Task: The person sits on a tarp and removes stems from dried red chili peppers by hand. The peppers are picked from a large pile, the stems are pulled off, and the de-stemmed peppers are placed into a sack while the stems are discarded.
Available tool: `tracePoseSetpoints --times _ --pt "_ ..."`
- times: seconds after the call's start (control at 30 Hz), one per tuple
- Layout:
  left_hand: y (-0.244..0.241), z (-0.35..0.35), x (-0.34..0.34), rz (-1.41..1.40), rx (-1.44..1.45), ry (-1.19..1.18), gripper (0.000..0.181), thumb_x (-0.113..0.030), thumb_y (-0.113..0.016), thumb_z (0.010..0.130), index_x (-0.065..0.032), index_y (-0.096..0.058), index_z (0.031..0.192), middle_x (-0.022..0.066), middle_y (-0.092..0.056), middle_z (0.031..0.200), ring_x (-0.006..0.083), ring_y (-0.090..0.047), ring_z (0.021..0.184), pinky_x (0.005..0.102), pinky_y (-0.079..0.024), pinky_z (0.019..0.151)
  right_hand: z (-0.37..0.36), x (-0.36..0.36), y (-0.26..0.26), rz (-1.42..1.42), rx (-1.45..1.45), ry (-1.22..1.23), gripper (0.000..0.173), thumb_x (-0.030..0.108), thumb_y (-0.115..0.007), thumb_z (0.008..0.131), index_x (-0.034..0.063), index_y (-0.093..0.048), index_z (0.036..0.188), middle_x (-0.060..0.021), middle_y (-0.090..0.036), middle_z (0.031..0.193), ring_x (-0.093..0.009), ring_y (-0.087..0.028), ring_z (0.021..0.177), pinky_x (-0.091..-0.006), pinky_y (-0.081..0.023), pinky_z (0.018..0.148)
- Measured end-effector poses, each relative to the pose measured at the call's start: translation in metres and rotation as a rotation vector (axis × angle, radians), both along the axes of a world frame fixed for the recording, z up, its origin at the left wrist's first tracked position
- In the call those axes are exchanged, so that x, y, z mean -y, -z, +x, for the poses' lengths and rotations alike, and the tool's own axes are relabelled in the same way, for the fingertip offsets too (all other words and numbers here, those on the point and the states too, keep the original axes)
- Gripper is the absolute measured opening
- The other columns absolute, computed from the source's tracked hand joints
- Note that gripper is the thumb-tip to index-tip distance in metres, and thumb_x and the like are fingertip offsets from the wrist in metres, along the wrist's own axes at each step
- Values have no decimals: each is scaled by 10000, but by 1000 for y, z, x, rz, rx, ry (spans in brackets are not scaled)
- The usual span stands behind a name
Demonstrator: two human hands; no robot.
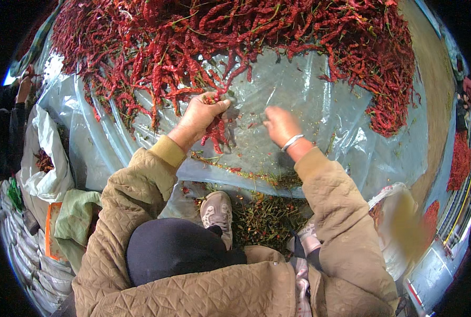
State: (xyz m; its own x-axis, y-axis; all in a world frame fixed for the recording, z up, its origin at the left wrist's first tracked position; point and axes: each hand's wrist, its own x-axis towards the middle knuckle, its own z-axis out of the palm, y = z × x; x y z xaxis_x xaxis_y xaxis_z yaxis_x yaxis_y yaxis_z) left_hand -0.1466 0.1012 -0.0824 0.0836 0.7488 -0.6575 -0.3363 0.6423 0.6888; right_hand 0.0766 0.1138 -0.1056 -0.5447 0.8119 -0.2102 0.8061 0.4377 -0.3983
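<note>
My left hand (pixel 200 115) is closed around a small bunch of dried red chili peppers (pixel 216 136), which hang below the fingers. My right hand (pixel 282 123), with a silver bangle at the wrist, is blurred to its right, a short gap apart; its fingers are bent, and whether they hold anything cannot be told. A large heap of dried red chili peppers (pixel 235 23) spreads in front of both hands over a clear plastic sheet (pixel 287 83). Loose seeds and bits lie on the sheet under my hands.
Stems and scraps (pixel 267 222) lie between my shoes. On the left stand an open white sack (pixel 49 174) with dark red contents and a green woven sack (pixel 77 226). A whitish sack (pixel 396 233) is at the right. Another person's hand (pixel 25 85) shows at the far left.
</note>
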Motion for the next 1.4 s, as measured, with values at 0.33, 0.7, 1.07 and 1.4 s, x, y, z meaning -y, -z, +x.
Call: tracePoseSetpoints --times 0.33,0.7,1.07,1.4 --pt "-31 39 5 47 103 171 130 -86 -563 843 -11 -586 947 32 -606 800 87 -562 669 222 -469 581 -26 7 -50 -919 -1210 795 111 106 -598 813 26 -538 862 12 -537 665 -48 -456 514 -179 -357 458" --pt "-30 46 12 13 261 153 107 -51 -561 829 6 -587 915 66 -620 832 129 -594 719 257 -496 658 -29 14 -63 -471 -896 620 82 92 -537 841 12 -549 825 5 -554 708 -102 -509 596 -229 -416 556" --pt "-56 20 60 611 27 924 173 -137 -632 778 -13 -558 874 109 -587 768 204 -573 722 338 -443 642 39 18 -11 -726 188 -339 210 136 -599 666 56 -617 859 -98 -627 805 -222 -596 716 -338 -465 668" --pt "-35 -47 23 106 9 68 133 -34 -605 790 -26 -559 915 -14 -560 794 71 -535 721 228 -462 650 -48 64 17 -843 -192 -888 175 207 -572 686 56 -637 749 -113 -627 709 -226 -610 687 -328 -461 586"
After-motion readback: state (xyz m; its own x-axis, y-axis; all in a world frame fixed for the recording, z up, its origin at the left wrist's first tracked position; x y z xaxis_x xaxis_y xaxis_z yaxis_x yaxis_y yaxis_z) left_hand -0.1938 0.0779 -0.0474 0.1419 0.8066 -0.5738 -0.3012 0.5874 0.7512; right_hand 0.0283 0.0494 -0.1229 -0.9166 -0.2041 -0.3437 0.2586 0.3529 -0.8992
